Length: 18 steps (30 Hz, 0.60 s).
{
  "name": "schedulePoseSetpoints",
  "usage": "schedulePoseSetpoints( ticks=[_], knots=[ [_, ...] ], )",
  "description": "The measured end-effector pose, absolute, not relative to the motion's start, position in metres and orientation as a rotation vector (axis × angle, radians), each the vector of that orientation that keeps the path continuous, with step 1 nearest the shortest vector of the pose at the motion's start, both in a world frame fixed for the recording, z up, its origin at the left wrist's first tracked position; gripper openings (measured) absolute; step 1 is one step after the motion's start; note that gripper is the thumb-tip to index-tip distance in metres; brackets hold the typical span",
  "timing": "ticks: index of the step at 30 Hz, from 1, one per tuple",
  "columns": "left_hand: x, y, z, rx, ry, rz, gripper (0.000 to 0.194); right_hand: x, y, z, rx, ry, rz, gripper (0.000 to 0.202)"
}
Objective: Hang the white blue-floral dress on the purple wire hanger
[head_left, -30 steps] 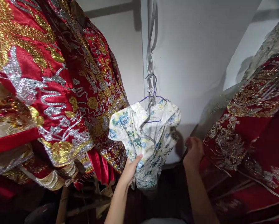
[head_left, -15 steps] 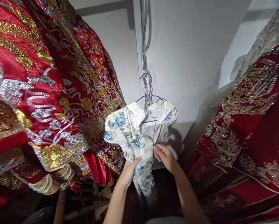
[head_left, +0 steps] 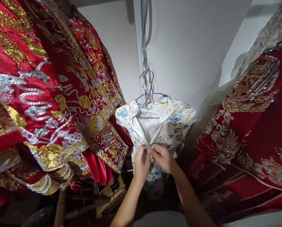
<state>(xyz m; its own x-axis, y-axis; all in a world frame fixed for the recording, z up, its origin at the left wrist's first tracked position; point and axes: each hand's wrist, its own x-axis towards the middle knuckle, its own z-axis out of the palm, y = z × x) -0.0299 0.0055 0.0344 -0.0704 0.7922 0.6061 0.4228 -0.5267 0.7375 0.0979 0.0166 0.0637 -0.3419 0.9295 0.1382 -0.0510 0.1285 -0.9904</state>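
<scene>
A white dress with blue flowers [head_left: 176, 121] hangs from a thin purple hanger [head_left: 151, 91], its neckline spread in a deep V. At the bottom of that V, both hands meet on the fabric edges. My left hand [head_left: 142, 159] is closed, thumb and fingers pinching the left edge. Right beside it my right hand [head_left: 161, 157] pinches the other edge, its fingertips touching those of my left hand. What lies between the fingertips is too small to make out. The lower part of the dress is partly hidden behind my hands.
Red garments with gold and silver embroidery [head_left: 84, 78] hang close on the left. More beaded dark red clothing [head_left: 256, 126] hangs on the right. White rings [head_left: 145, 60] hold the hanger against a pale wall [head_left: 188, 47]. A wooden pole [head_left: 60, 208] stands low at the left.
My left hand has moved up and right to meet my right hand, which shifted slightly left. The dress front has turned and spread wider toward the right.
</scene>
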Motion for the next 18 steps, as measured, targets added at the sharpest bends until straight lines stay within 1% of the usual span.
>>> schedulePoseSetpoints(
  ticks=[2,5,8,9,13,16,18],
  knots=[
    [-0.030,0.012,0.033,1.926,1.254,1.611,0.018,0.100,0.021,0.074,-0.935,-1.462,1.350,0.021],
    [-0.033,0.019,0.030,1.997,1.203,1.542,0.017,0.108,0.040,0.100,-1.014,-1.449,1.256,0.018],
    [-0.033,0.023,0.023,2.034,1.213,1.471,0.017,0.115,0.072,0.139,-1.060,-1.360,1.202,0.021],
    [-0.032,0.024,0.019,2.048,1.224,1.444,0.017,0.116,0.084,0.154,-1.040,-1.329,1.193,0.024],
    [-0.030,0.030,0.011,2.127,1.225,1.322,0.022,0.115,0.118,0.206,-0.835,-1.261,1.113,0.017],
    [-0.038,0.039,0.025,2.182,1.164,1.238,0.022,0.113,0.121,0.224,-0.786,-1.294,1.068,0.019],
    [-0.049,0.048,0.052,2.219,1.102,1.205,0.019,0.112,0.116,0.224,-0.773,-1.351,1.026,0.020]
  ],
)
